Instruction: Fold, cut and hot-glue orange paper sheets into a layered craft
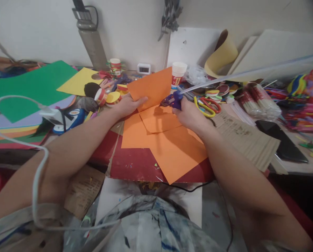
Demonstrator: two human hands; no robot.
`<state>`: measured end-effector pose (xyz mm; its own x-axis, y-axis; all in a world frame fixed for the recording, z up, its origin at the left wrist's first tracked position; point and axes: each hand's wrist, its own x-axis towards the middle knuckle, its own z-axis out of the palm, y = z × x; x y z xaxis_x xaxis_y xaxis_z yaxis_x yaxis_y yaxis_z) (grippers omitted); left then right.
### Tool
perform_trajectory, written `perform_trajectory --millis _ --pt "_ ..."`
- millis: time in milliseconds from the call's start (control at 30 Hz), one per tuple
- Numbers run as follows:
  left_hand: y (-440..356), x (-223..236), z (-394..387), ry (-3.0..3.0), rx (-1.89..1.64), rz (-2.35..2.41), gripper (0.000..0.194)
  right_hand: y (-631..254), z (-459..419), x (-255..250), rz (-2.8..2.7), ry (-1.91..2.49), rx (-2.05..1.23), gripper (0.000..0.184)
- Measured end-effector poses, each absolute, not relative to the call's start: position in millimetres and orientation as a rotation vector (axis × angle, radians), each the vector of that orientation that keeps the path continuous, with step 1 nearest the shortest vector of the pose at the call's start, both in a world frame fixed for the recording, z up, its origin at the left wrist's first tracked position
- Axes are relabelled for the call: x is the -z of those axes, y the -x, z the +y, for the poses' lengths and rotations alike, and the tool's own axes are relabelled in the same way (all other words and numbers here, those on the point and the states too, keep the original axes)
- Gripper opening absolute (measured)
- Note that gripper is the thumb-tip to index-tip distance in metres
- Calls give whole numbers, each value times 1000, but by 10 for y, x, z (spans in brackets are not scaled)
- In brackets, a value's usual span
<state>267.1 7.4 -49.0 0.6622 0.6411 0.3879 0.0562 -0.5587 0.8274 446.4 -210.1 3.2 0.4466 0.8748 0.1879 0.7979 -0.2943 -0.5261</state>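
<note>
My left hand (pixel 130 106) pinches an orange paper sheet (pixel 153 86) by its lower left edge, thumb on the near face, and the sheet stands tilted up. In my right hand (pixel 190 114) is a dark blue-purple glue gun (pixel 174 100). Its nozzle points left, close to the lower edge of the raised sheet; whether it touches cannot be made out. A long translucent glue stick (pixel 250 71) runs from its back to the upper right. Below, a smaller orange piece (pixel 156 125) and larger orange sheets (pixel 176 154) overlap on a red board (pixel 130 169).
Colored sheets (pixel 41 84) lie at the left beside a blue-and-white device (pixel 75 120); a white cable (pixel 38 168) hangs over my left arm. Yellow-handled scissors (pixel 205 108), corrugated cardboard (pixel 245 138) and a black phone (pixel 281 140) lie right. Paper cups (pixel 178 71) and a bottle (pixel 92 45) stand behind.
</note>
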Motion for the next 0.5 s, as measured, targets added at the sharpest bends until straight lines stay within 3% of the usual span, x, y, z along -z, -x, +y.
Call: perform_trajectory --millis 167,333,500 --pt "-2659 441 37 -2049 -750 523 47 -4363 -2100 -82 -1474 2109 -415 33" --pt "-2640 360 -79 -2044 -696 541 50 -4358 -2116 -81 -1479 2087 -236 45" --pt "-2649 304 -141 -2031 -739 531 48 -4349 -2223 -225 -1629 2173 -361 31"
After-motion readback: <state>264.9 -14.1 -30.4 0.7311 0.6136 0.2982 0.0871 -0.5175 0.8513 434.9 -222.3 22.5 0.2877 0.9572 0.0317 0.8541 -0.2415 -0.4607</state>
